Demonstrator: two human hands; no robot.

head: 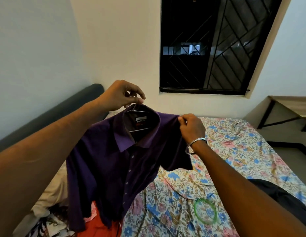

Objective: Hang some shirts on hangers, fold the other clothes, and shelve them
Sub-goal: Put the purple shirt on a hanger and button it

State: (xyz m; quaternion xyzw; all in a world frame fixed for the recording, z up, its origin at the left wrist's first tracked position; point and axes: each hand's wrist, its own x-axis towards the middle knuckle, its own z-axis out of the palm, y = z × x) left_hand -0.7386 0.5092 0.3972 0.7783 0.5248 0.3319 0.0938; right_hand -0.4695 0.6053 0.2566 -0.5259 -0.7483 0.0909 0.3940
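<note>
While my left hand (120, 95) pinches the hanger (137, 117) hook in its fingers (139, 100), the purple shirt (114, 165) hangs on it over the flowery bed (234, 151). My right hand (191, 127) has its fingers closed on the shirt's shoulder, pretty snug.

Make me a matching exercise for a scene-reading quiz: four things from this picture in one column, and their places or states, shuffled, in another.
Things:
1. shirt
2. left hand
3. right hand
4. green ring

Places or states:
A. lies on the floral bedsheet
B. pinches the shirt's shoulder
C. holds the hanger by its hook
D. hangs on the hanger, above the bed

Pairs: 1-D, 2-C, 3-B, 4-A
</note>
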